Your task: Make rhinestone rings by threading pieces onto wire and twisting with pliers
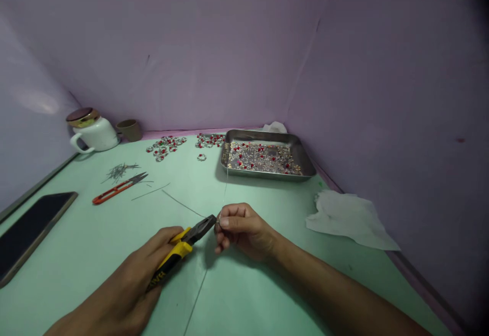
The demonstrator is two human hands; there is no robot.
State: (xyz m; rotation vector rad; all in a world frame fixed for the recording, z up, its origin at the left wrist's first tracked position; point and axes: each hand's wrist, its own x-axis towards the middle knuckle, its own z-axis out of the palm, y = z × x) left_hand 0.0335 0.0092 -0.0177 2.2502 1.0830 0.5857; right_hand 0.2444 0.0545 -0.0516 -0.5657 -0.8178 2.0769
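Fingers [229,221] of the right hand [246,231] are pinched narrow on a thin wire [219,217]; its tip seems bent into a small loop, though it is too fine to be sure. The left hand [133,272] is closed around lineman's pliers [171,255] with yellow-and-black handles, jaws nearly shut, their nose just beside the wire tip; contact cannot be told. Both hands are in front of a steel tray [267,175], which holds a dense layer of loose red and silver rhinestones [263,156]. Left of the tray lie a loose group of rhinestone rings [164,147], one ring [201,157] apart from them, then orange thread snips [120,188] and a bundle of wire pieces [118,172]. Progress so far: a modest group of rings made up — far more stones remain loose.
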